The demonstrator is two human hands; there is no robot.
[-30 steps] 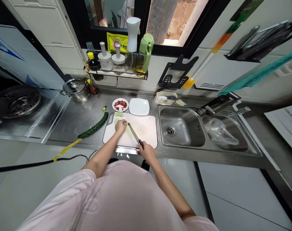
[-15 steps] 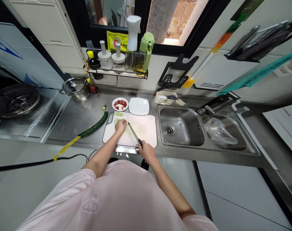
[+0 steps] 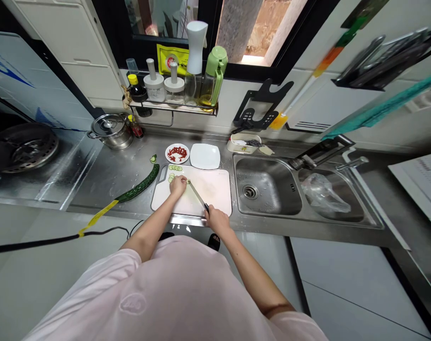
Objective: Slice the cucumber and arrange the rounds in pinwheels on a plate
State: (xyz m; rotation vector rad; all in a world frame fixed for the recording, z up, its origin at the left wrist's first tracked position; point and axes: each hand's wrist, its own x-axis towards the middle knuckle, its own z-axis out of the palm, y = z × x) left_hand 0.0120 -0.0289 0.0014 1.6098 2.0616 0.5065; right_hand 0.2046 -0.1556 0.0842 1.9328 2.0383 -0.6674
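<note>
My right hand (image 3: 217,220) grips the black handle of a kitchen knife (image 3: 197,195), whose steel blade slants up the white cutting board (image 3: 215,189) towards my left hand. My left hand (image 3: 178,185) is curled on the board by the knife tip, over a small piece of cucumber that its fingers mostly hide. Several cucumber slices (image 3: 175,167) lie just beyond and beside it. A long cut cucumber (image 3: 139,184) lies on the steel counter left of the board, with a small end piece (image 3: 153,159) near it.
Behind the board are a small plate of chopped red chili (image 3: 177,153) and a white square plate (image 3: 205,156). A steel double sink (image 3: 265,187) lies right, holding a plastic bag (image 3: 323,194). A steel pot (image 3: 112,132) stands left. A cable (image 3: 59,241) runs below the counter edge.
My right hand and the knife have shifted slightly on the board. My left hand stays in nearly the same place, and the whole view has tilted a little.
</note>
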